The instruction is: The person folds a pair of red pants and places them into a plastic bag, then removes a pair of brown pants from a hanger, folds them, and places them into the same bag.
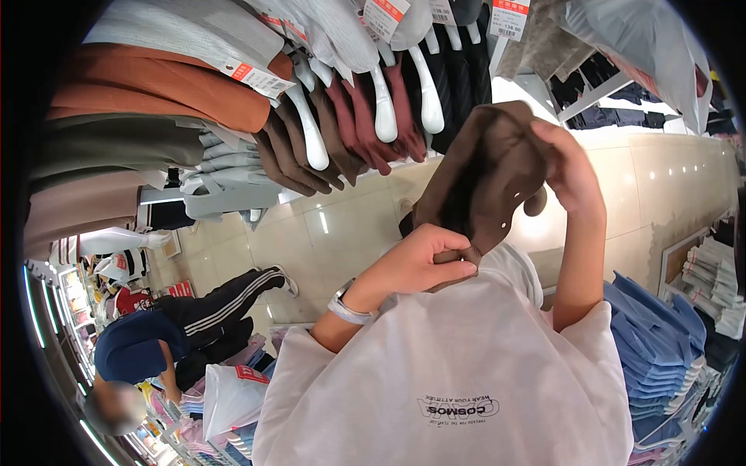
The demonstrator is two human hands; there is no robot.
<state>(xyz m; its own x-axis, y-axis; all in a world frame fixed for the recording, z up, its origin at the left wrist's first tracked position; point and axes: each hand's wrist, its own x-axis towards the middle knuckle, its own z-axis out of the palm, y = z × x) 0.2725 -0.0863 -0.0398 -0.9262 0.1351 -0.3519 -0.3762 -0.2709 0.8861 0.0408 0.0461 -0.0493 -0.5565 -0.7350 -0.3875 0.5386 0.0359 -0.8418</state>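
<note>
A dark brown shirt, with small white buttons along its edge, is bunched up in front of my chest. My left hand, with a pale band on its wrist, pinches the lower edge of the cloth between thumb and fingers. At the upper right, my right hand grips the far edge, its thumb side at the top and some fingers behind the fabric. Between the two hands the cloth opens into a dark fold. The lower part of the shirt is hidden by my left hand.
Racks of hanging clothes run along the top, with rust trousers, white hangers and price tags. Folded blue shirts are stacked at the right. A person leans over stacked clothes at the lower left, near a white bag.
</note>
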